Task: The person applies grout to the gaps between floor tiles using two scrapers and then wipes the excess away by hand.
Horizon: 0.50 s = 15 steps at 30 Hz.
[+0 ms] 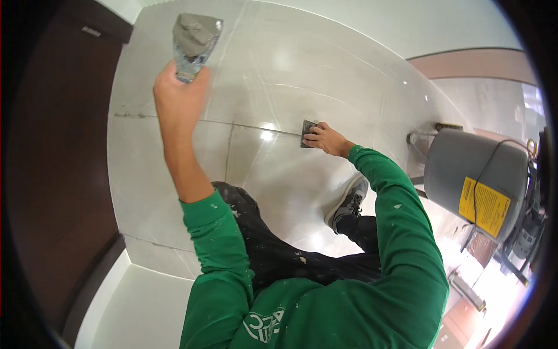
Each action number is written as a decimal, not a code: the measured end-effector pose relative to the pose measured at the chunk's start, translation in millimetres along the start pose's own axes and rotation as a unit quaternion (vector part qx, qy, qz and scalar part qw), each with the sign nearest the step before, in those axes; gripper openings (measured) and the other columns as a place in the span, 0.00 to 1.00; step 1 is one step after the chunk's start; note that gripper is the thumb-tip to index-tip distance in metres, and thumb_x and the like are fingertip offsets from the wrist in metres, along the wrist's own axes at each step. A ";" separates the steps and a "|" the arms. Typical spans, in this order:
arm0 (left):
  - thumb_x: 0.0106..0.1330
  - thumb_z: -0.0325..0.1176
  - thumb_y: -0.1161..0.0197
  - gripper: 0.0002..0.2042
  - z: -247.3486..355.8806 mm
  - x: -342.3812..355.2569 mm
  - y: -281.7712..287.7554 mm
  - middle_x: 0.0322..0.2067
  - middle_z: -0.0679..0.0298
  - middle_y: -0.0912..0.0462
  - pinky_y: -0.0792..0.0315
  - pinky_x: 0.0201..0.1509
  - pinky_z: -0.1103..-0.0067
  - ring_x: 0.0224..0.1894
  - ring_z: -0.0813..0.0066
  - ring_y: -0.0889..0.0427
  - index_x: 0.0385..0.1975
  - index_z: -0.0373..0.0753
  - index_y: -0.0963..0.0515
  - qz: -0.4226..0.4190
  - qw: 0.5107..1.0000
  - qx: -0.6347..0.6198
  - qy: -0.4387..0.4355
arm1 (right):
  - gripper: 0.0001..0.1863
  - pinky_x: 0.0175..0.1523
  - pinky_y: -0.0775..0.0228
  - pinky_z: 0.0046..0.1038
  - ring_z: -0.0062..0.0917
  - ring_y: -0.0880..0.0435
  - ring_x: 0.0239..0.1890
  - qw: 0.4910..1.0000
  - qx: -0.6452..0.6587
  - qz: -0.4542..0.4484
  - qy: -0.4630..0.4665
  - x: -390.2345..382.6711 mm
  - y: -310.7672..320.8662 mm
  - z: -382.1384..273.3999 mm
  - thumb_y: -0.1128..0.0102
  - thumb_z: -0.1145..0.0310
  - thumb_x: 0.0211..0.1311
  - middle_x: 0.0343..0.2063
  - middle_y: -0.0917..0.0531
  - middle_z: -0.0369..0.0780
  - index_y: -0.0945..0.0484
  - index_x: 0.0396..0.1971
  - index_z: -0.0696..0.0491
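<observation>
My left hand [181, 96] is closed round the handle end of a putty knife [187, 65], held up at the far left. A lump of wet grey grout [195, 34] sits on its wide blade. Lower and to the right, my right hand [325, 139] grips a small dark grout float [307, 134], its flat face hidden against the tiles. The float rests on a dark joint line [256, 127] between large glossy grey floor tiles [279, 64]. Another joint [228, 151] branches off toward my knee.
A dark brown door [64, 145] stands along the left. To the right is a grey machine tank [474, 174] with a yellow label and a hanging cable [479, 180]. My shoe [349, 203] is planted on the tiles below my right hand. A white wall [383, 23] borders the far side.
</observation>
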<state>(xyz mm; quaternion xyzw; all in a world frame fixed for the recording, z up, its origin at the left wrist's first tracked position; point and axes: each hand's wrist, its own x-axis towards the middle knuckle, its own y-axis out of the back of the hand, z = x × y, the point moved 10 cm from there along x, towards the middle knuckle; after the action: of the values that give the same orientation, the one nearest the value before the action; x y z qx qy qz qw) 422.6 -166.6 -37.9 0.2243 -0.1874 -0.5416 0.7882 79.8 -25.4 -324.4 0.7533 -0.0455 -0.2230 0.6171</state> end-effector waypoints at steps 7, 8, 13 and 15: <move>0.58 0.33 0.34 0.12 12.7 -2.0 -49.9 0.23 0.60 0.22 0.29 0.37 0.73 0.27 0.73 0.29 0.35 0.30 0.22 -0.070 0.996 0.029 -0.047 | 0.29 0.67 0.40 0.38 0.28 0.32 0.63 0.997 0.039 -0.021 -0.060 -130.0 -30.6 17.9 0.39 0.72 0.56 0.58 0.25 0.29 0.25 0.61 0.44; 0.59 0.33 0.34 0.12 14.6 -3.1 -56.6 0.24 0.60 0.23 0.30 0.37 0.74 0.27 0.73 0.30 0.35 0.30 0.22 -0.078 0.995 0.047 -0.050 | 0.29 0.67 0.40 0.38 0.28 0.32 0.63 0.997 0.041 -0.033 -0.060 -146.3 -33.6 18.9 0.39 0.73 0.55 0.58 0.25 0.29 0.25 0.60 0.44; 0.60 0.32 0.34 0.11 32.4 -14.0 -96.4 0.25 0.62 0.24 0.31 0.37 0.75 0.28 0.75 0.31 0.36 0.30 0.22 -0.123 0.988 0.080 -0.054 | 0.31 0.66 0.40 0.36 0.29 0.31 0.62 0.995 0.017 -0.058 -0.084 -239.2 -56.5 30.2 0.38 0.74 0.51 0.58 0.26 0.31 0.27 0.60 0.44; 0.60 0.31 0.33 0.11 40.4 -22.2 -109.8 0.26 0.62 0.23 0.31 0.38 0.75 0.28 0.75 0.31 0.36 0.30 0.22 -0.128 0.987 0.074 -0.057 | 0.29 0.66 0.39 0.36 0.29 0.31 0.61 0.987 0.027 -0.100 -0.119 -266.2 -63.7 34.4 0.40 0.74 0.55 0.58 0.26 0.33 0.27 0.60 0.45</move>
<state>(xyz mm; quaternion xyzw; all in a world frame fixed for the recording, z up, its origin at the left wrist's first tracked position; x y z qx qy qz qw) 308.7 -186.2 -66.6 0.2732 -0.2411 -0.6345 0.6816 -185.4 49.7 -315.2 0.7382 -0.0488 -0.3709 0.5614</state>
